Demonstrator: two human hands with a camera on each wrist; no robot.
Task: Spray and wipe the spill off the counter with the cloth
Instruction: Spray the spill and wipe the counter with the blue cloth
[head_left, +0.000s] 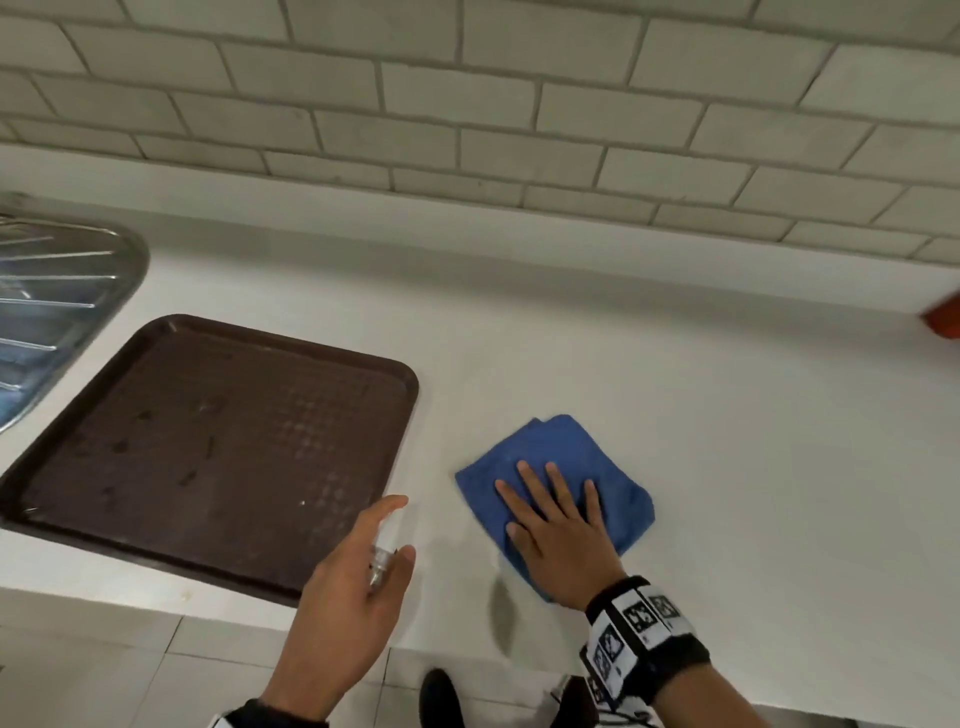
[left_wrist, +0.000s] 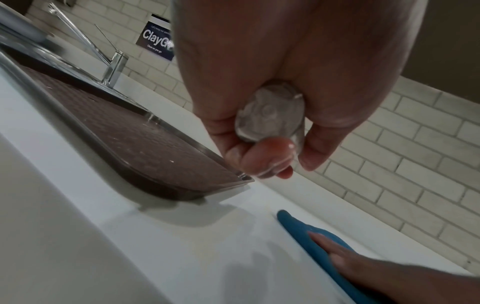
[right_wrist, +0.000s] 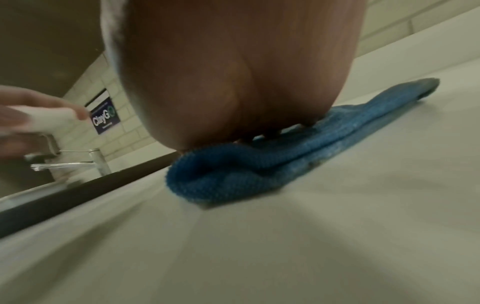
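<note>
— Start with the hands. How many, and what does each have?

— Two. The right hand lies flat on one blue cloth, fingers straight and spread, pressing it onto the white counter. It grips nothing; the palm and fingers just rest on the fabric.

— And the other?

— The left hand is curled round one small clear spray bottle, held above the counter's front edge. In the left wrist view the bottle's round base sits between the curled fingers and the thumb.

— Where is the cloth, exactly?

— Folded, on the counter near its front edge, to the right of the bottle and apart from it. The right wrist view shows its layers bunched under the palm.

— Any spill visible?

— I cannot tell; the counter around the cloth looks plain white, with only a dark shadow near the edge.

— Further out?

— One brown tray to the left of the left hand, on the counter. Beyond it, one steel sink drainboard. One tap and one dark sign on the tiled wall.
</note>
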